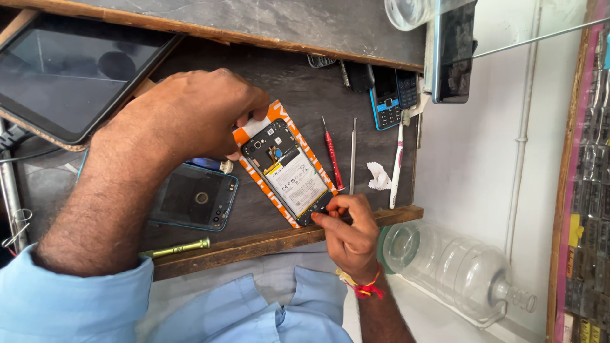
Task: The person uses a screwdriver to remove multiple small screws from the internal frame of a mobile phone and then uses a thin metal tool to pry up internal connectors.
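Opened phone (pixel 289 171) worked on at frame centre.

Low centre: right hand (pixel 351 236), fingertips pinched at phone's lower end, whether gripping something small, cannot tell. Mid-left: left hand (pixel 194 114), fingers curled over phone's top edge, pressing it on orange mat (pixel 254 134). Beside: back cover (pixel 194 197), red screwdriver (pixel 333 154), toothbrush (pixel 397 162). Upper left: tablet (pixel 70 70).

1. The left hand (pixel 190 114) is bare, with no ring or watch in view; hair shows along the forearm.
2. A light blue shirt sleeve (pixel 70 302) ends near the left elbow, its hem folded into a broad cuff.
3. The right hand (pixel 349 232) is also bare.
4. A band of red and yellow thread (pixel 362 287) circles the right wrist, knotted, with loose ends.
5. Light blue shirt cloth (pixel 254 311) covers the lap, creased in folds.
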